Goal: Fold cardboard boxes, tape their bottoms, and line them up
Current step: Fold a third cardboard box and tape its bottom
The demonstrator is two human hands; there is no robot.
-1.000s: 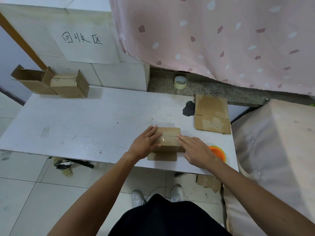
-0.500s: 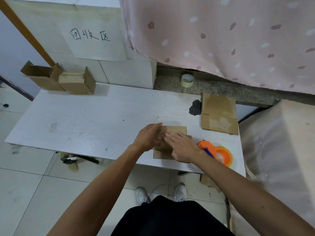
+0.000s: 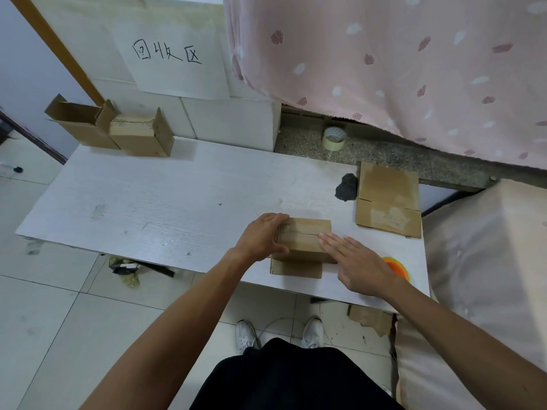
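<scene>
A small folded cardboard box [image 3: 305, 238] stands bottom-up near the front edge of the white table [image 3: 165, 202], with clear tape over its seam. My left hand [image 3: 262, 236] grips the box's left end, fingers over the top and thumb on the near side. My right hand [image 3: 359, 263] lies flat with straight fingers, its fingertips on the box's right end. Behind that hand, an orange tape dispenser [image 3: 398, 266] is mostly hidden. A flat unfolded box blank [image 3: 387, 199] lies at the table's right. Two finished boxes [image 3: 118, 131] stand side by side at the far left corner.
A roll of tape [image 3: 334, 139] sits on the stone ledge behind the table. A dark lump [image 3: 347, 187] lies beside the flat blank. A pink curtain [image 3: 384, 54] hangs at the back right. Cardboard scraps [image 3: 374, 319] and litter lie on the tiled floor.
My right hand slid back from the middle of the box top to its right end, covering most of the orange dispenser. My left hand stays on the box's left end.
</scene>
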